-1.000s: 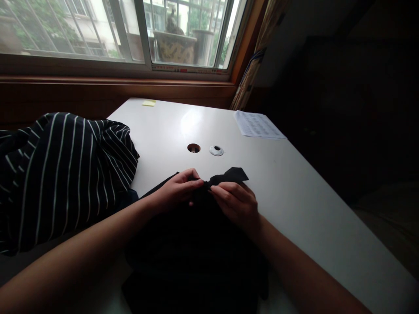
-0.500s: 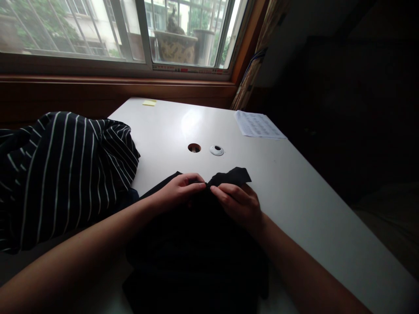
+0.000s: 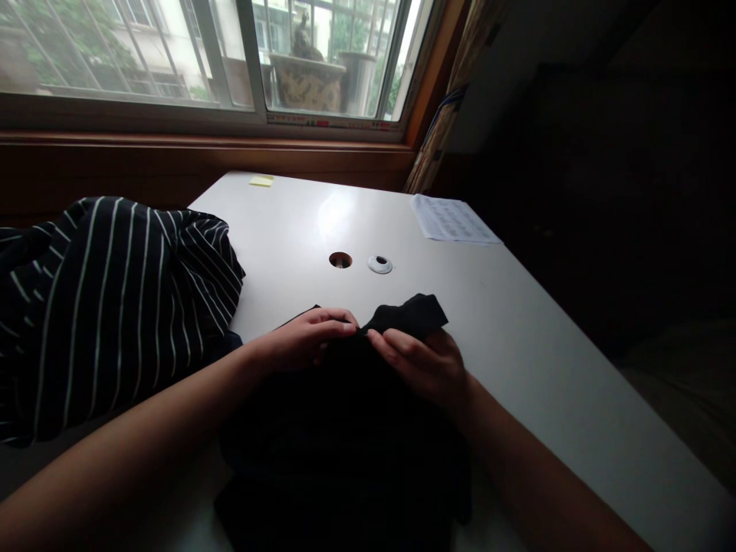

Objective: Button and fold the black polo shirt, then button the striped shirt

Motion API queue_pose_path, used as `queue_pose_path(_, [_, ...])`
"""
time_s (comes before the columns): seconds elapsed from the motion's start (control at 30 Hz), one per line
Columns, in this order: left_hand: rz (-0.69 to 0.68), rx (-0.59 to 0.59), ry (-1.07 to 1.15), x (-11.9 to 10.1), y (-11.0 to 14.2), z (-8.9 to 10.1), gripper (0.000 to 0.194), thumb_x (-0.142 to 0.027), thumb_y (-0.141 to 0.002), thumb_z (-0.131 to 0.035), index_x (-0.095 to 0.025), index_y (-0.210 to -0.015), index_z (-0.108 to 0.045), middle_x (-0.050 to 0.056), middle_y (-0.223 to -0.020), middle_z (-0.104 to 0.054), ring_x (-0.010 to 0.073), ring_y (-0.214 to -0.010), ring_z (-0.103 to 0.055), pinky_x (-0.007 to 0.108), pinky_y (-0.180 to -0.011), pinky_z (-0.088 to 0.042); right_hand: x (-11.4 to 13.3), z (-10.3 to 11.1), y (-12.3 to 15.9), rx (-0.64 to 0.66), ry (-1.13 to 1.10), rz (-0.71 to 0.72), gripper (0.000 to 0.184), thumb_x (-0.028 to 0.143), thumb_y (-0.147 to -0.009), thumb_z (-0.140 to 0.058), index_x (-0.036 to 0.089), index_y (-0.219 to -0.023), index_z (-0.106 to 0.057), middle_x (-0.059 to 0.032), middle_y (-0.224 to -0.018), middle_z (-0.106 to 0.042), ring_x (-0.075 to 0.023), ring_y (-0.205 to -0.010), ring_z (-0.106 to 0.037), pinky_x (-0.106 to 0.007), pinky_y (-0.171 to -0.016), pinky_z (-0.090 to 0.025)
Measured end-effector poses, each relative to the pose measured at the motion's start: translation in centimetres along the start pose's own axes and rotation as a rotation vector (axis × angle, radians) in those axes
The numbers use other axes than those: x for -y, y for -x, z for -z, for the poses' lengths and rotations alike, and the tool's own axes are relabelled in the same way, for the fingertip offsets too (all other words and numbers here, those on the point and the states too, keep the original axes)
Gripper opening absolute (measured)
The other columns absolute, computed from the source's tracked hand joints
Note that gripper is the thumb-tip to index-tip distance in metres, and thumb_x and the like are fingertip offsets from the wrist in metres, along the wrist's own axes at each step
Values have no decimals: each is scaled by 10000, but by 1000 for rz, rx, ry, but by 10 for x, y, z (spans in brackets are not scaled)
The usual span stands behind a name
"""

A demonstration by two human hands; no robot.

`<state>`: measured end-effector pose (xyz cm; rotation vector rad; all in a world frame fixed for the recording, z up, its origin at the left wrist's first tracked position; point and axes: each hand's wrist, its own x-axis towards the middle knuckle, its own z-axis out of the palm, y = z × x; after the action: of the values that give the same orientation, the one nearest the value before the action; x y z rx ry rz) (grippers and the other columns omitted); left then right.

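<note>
A black garment (image 3: 345, 437) lies over the near part of the white table, so dark that its folds and kind cannot be made out. At its far edge my left hand (image 3: 307, 337) pinches the cloth between thumb and fingers. Just to the right, close to the left fingertips, my right hand (image 3: 428, 364) grips the same edge. A flap of the black cloth stands up beyond the right fingers. What lies between the two sets of fingertips is too small and dark to tell.
A heap of black-and-white striped cloth (image 3: 120, 307) rests at the left. On the white table (image 3: 517, 345) are a round cable hole (image 3: 340, 261), its loose cover (image 3: 380, 264), printed sheets (image 3: 454, 220) and a yellow sticky note (image 3: 261, 181). A window (image 3: 322, 61) is behind.
My right hand has shifted slightly right and down, and the flap of cloth beside it reaches a little further right. My left hand has moved slightly left and still holds the edge.
</note>
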<state>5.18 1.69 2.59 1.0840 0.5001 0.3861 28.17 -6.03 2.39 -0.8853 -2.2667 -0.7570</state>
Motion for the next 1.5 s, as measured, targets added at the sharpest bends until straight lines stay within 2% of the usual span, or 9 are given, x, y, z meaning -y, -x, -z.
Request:
queue_pose_path(0.1, [22,43,81,-1,4,0,210,-357,-875,-656,-151,-910,-633,-71,-539,-408,24,-377,-315,114,-332,-253,-1,-3,3,10,-28,-5,349,106,-862,-693,227,-1189,-688,9,-940,-746,-170,-755,-635,-332,-728,-516])
queue_pose_path(0.2, [-14,35,154,-2,5,3,188,-330,-871,-658,-146,-904,-632,-73,-520,-379,25,-373,-295,111,-333,-246,-8,-11,7,-22,-74,-124,370,104,-889,-659,265,-1222,-667,-9,-974,-720,-164,-782,-622,-337,-762,-519])
queue_pose_path(0.3, [-83,-1,224,-2,4,10,174,-315,-874,-645,-145,-908,-623,-70,-532,-369,25,-378,-283,113,-340,-249,-17,-17,10,-156,-119,-297,404,74,-865,-678,309,-1193,-673,-14,-940,-676,-166,-803,-601,-354,-802,-523])
queue_pose_path(0.4, [-159,-80,273,-1,1,14,163,-296,-864,-657,-142,-870,-602,-54,-598,-402,15,-405,-295,103,-349,-238,-21,-19,10,-249,-132,-387,408,78,-833,-717,327,-1155,-684,-14,-884,-640,-189,-843,-578,-388,-836,-524])
queue_pose_path(0.57, [-231,-157,305,0,-4,16,190,-297,-850,-682,-146,-808,-576,-64,-610,-380,1,-406,-257,91,-361,-257,-18,-16,9,-253,-104,-417,352,101,-827,-733,305,-1109,-683,-25,-880,-625,-203,-856,-549,-375,-785,-508])
queue_pose_path(0.8, [-219,-237,249,1,-5,14,199,-321,-831,-715,-156,-870,-611,-60,-620,-429,5,-415,-303,98,-383,-293,-16,-15,9,-237,-57,-446,260,165,-843,-735,278,-1068,-670,-21,-875,-625,-201,-866,-538,-372,-801,-454])
queue_pose_path(1.03, [-182,-300,190,0,-4,8,220,-334,-800,-748,-175,-868,-613,-35,-659,-504,40,-475,-433,115,-414,-330,-11,-19,6,-82,-61,-436,290,208,-858,-720,285,-1136,-690,0,-805,-654,-203,-812,-514,-404,-825,-365])
queue_pose_path(1.33, [-235,-280,170,3,-6,10,210,-346,-827,-720,-169,-850,-609,-65,-583,-432,22,-427,-328,114,-405,-322,-10,-22,6,-78,-85,-439,156,208,-864,-700,265,-1002,-743,-12,-745,-621,-205,-814,-482,-389,-814,-358])
queue_pose_path(1.5, [-262,-350,168,1,-8,8,219,-351,-825,-722,-170,-855,-603,-66,-590,-444,24,-438,-348,114,-415,-332,-13,-24,8,-90,-76,-469,150,195,-885,-664,274,-1002,-713,-12,-770,-601,-208,-825,-490,-390,-818,-373])
